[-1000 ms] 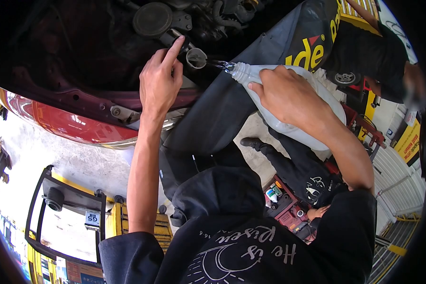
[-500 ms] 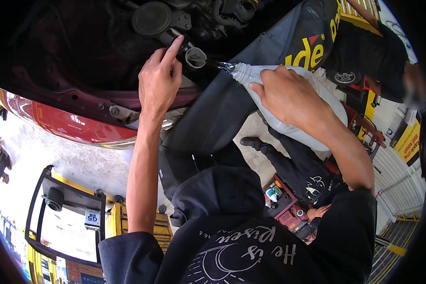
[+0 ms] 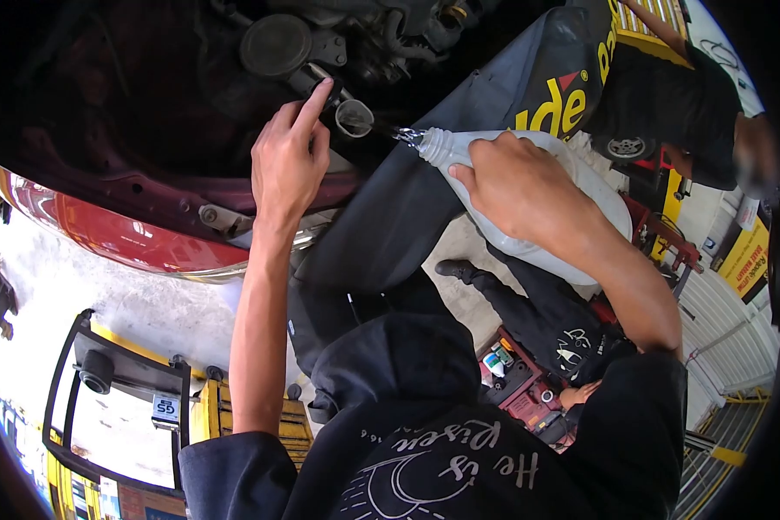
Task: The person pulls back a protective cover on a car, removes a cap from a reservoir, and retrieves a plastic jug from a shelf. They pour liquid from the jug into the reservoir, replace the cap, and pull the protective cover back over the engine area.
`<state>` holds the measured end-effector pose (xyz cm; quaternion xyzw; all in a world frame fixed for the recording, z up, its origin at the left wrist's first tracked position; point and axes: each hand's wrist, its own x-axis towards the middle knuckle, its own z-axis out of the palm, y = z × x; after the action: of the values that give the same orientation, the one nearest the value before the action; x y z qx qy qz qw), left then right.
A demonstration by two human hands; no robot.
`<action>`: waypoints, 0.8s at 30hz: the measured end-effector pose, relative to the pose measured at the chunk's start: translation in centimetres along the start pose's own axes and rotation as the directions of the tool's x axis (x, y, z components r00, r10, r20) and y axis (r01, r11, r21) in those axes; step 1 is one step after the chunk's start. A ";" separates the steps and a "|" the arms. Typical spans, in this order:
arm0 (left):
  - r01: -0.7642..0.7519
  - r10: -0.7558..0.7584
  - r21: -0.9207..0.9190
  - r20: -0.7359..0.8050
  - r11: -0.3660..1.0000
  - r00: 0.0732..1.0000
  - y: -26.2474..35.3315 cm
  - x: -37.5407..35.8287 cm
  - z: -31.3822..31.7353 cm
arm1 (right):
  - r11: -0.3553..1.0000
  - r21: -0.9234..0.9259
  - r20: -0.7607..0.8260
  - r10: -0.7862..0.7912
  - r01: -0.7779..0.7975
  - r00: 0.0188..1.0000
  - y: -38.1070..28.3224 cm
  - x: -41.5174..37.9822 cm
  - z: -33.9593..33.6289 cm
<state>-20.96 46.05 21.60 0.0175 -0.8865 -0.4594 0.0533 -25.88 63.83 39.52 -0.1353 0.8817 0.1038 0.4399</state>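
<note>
My right hand (image 3: 520,186) grips a translucent white plastic jug (image 3: 581,208), tilted with its mouth to the left. Clear liquid streams from the jug toward a pale, round, funnel-like opening (image 3: 354,119) in the engine bay. Beside that opening is my left hand (image 3: 293,152), its index finger stretched out against a dark part and its other fingers curled. What those curled fingers hold, if anything, is hidden. A round dark cover (image 3: 276,45) lies just beyond my left fingertips.
A dark fender cover (image 3: 390,212) with yellow letters drapes over the red car (image 3: 139,225). To the right, another person (image 3: 667,104) stands in dark clothes. A red tool cart (image 3: 529,394) with bottles is at lower right, and a black-framed cart (image 3: 117,381) at lower left.
The jug and my right hand have shifted slightly left and down in view, with liquid still flowing. My left hand keeps its pose beside the opening, its fingertip slightly lower.
</note>
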 end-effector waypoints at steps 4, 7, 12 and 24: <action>0.012 -0.013 0.011 0.019 1.000 1.000 0.0 0.0 0.0 | 1.000 -0.009 -0.021 -0.012 0.012 1.000 0.1 0.0 0.1; 0.008 -0.008 0.012 0.016 1.000 1.000 0.1 0.0 0.0 | 1.000 0.005 0.002 -0.012 0.012 1.000 0.1 0.1 -0.1; 0.003 -0.003 0.005 0.017 1.000 1.000 0.0 0.0 0.1 | 1.000 -0.005 -0.050 -0.024 0.024 0.998 0.3 0.0 0.2; -0.006 0.006 0.006 0.005 1.000 1.000 0.1 0.1 0.0 | 0.991 0.059 -0.331 -0.096 0.122 0.939 0.2 -0.9 1.0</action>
<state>-21.03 46.06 21.69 0.0137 -0.8880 -0.4567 0.0523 -24.71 64.42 39.66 -0.1818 0.9370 0.0208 0.2975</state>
